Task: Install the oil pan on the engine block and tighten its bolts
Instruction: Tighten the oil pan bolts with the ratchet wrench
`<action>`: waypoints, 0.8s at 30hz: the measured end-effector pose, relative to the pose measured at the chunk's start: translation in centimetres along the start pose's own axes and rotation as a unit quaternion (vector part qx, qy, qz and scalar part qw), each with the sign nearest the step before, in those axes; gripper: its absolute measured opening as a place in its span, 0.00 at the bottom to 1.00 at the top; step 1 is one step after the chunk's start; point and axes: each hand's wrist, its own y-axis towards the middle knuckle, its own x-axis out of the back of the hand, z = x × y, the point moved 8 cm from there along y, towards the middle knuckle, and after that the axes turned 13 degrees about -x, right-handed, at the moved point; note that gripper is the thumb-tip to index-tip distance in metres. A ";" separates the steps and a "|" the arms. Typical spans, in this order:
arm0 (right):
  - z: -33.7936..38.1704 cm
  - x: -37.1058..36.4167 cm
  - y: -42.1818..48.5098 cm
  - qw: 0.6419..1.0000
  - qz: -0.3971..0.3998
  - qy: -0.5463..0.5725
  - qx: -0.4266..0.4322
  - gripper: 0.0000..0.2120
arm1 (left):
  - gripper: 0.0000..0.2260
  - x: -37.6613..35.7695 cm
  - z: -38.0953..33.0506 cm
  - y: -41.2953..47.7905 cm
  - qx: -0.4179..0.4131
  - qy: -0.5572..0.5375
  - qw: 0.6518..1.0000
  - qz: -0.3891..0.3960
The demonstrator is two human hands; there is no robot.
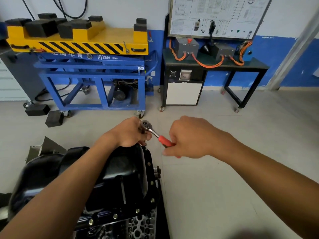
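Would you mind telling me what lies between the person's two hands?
In the head view, the ratchet wrench bridges them: left hand at its head, right hand gripping the red handle.

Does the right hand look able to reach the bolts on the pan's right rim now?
Likely yes: nothing stands between the right hand and those bolts, though it is gripping the ratchet.

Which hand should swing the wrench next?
Right. The right hand grips the wrench by its red handle, where it can swing. The left hand holds the wrench's head steady at the far edge of the oil pan.
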 end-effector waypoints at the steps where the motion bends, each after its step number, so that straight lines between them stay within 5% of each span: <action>1: 1.4 -0.5 -0.6 0.999 0.031 0.033 0.018 0.21 | 0.04 0.0 -0.2 -0.1 -0.003 0.009 1.000 0.003; 4: 4.9 -1.4 -1.0 0.992 0.031 0.113 0.044 0.23 | 0.15 0.4 -1.0 -0.3 -0.011 0.055 0.998 -0.005; 8: 7.8 -2.0 -0.1 0.988 -0.030 0.139 0.053 0.26 | 0.19 0.9 -1.3 -0.6 -0.008 0.089 0.996 -0.015; 11: 7.1 -2.1 0.5 0.986 -0.002 0.160 0.034 0.27 | 0.20 0.9 -1.2 -0.6 -0.006 0.082 0.996 -0.017; 17: 1.2 -1.4 1.0 0.984 0.157 0.084 -0.005 0.15 | 0.01 0.1 -0.4 -0.1 -0.011 0.016 1.000 0.013; 21: -3.0 1.8 4.5 0.996 0.025 -0.054 -0.062 0.18 | 0.04 -0.3 -0.1 0.1 -0.009 -0.012 1.000 0.027; 24: -2.6 3.1 7.6 0.992 -0.074 -0.084 -0.055 0.08 | 0.06 -0.5 -0.3 0.1 -0.006 -0.018 0.999 0.035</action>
